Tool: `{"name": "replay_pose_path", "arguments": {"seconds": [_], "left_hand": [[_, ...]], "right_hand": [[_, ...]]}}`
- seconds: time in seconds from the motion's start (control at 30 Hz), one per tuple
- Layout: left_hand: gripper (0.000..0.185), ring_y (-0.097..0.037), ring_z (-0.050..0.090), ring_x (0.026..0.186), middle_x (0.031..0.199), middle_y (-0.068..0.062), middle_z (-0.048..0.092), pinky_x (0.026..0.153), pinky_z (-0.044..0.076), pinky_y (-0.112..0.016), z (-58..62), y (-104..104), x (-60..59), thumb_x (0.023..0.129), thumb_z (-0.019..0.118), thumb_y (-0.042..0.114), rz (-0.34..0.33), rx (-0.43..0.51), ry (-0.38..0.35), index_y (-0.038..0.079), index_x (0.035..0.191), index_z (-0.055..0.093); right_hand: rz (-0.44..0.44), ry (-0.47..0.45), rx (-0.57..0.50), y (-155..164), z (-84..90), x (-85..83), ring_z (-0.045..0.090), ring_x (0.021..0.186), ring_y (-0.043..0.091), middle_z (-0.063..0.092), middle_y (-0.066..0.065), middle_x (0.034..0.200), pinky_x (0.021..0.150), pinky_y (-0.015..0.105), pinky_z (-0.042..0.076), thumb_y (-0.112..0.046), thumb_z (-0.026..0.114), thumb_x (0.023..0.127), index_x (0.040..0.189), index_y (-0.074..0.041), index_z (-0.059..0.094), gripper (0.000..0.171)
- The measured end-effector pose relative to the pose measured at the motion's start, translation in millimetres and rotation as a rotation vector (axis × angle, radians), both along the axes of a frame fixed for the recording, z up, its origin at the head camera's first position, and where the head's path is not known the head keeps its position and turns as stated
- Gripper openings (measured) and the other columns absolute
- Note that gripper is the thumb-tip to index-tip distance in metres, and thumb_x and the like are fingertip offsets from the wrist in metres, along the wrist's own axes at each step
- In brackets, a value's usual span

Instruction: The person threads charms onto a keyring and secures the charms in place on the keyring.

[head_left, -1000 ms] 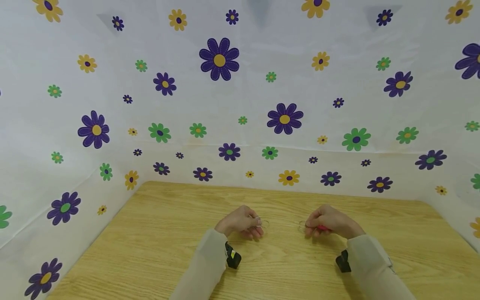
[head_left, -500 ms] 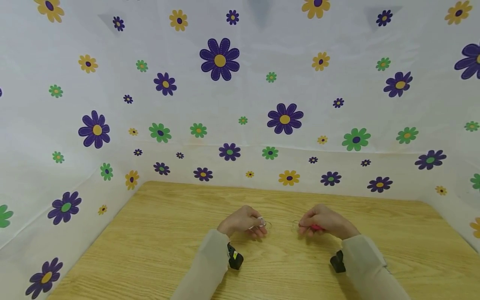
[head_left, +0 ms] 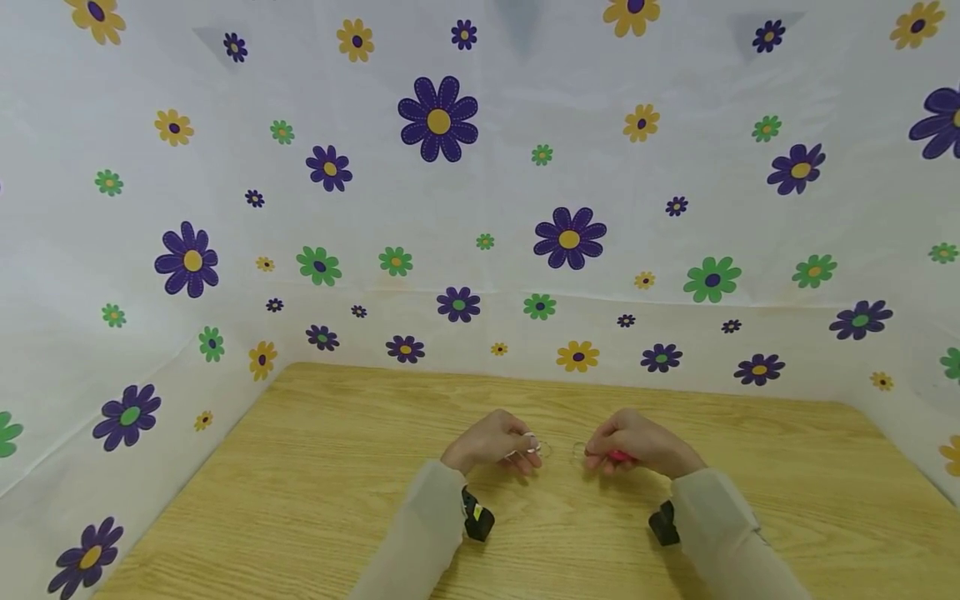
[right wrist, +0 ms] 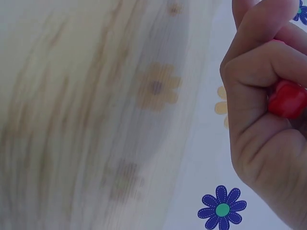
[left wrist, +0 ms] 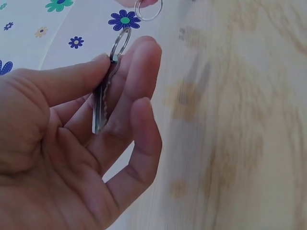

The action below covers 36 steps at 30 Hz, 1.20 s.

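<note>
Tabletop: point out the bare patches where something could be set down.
The wooden table is bare left of the left hand, right of the right hand, and behind both, up to the flowered backdrop. Only the narrow gap between the hands is tight.

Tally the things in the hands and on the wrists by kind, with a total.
Metal keys: 1, pinched in the left hand, key
Key rings: 2, ring on the key, ring at the right hand
Red pieces: 1, red piece gripped by the right hand
Black wrist cameras: 2, left, right
Total: 6
</note>
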<state>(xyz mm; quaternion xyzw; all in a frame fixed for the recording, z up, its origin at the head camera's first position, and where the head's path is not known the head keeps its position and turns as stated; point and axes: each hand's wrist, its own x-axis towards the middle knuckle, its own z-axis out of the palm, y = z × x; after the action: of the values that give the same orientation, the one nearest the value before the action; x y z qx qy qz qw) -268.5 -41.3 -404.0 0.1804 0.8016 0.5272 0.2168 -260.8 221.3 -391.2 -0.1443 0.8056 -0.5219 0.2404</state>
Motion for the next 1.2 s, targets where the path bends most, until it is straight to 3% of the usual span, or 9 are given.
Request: {"name": "replay_pose_path", "arguments": {"seconds": [0.23, 0.77, 0.9, 1.2], "left_hand": [[0.016, -0.02, 0.072, 0.069, 0.084, -0.01, 0.075, 0.059, 0.05, -0.025, 2.7, 6, 1.4, 0.103, 0.061, 0.01, -0.004, -0.004, 0.002, -0.001, 0.098, 0.071], [0.014, -0.023, 0.072, 0.068, 0.082, -0.01, 0.075, 0.059, 0.049, -0.026, 1.0, 12, 1.9, 0.101, 0.063, 0.009, -0.005, -0.014, 0.018, -0.001, 0.097, 0.07], [0.015, -0.022, 0.072, 0.067, 0.081, -0.01, 0.075, 0.056, 0.044, -0.024, 1.1, 14, 1.7, 0.101, 0.063, 0.009, -0.014, -0.02, 0.032, -0.001, 0.093, 0.07], [0.015, -0.015, 0.068, 0.061, 0.078, -0.009, 0.074, 0.055, 0.045, -0.023, 1.2, 17, 2.1, 0.101, 0.063, 0.009, -0.019, -0.038, 0.032, -0.002, 0.092, 0.07]], "right_hand": [[0.009, 0.001, -0.015, -5, -1.8, 0.5, 0.059, 0.058, 0.005, 0.073, 0.012, 0.083, 0.051, 0.014, 0.042, -0.004, 0.059, 0.099, 0.099, 0.013, 0.072, 0.021], [0.025, -0.018, -0.024, -17, -2.1, 3.0, 0.06, 0.054, 0.005, 0.074, 0.013, 0.081, 0.049, 0.014, 0.041, -0.003, 0.058, 0.098, 0.095, 0.013, 0.073, 0.022], [0.03, -0.018, -0.028, -18, -1.9, 2.7, 0.06, 0.055, 0.005, 0.074, 0.013, 0.081, 0.049, 0.014, 0.041, -0.004, 0.059, 0.097, 0.094, 0.013, 0.073, 0.022], [0.043, -0.011, -0.027, -22, -1.8, 1.6, 0.059, 0.054, 0.005, 0.074, 0.014, 0.081, 0.049, 0.013, 0.04, -0.004, 0.058, 0.097, 0.093, 0.014, 0.072, 0.024]]}}
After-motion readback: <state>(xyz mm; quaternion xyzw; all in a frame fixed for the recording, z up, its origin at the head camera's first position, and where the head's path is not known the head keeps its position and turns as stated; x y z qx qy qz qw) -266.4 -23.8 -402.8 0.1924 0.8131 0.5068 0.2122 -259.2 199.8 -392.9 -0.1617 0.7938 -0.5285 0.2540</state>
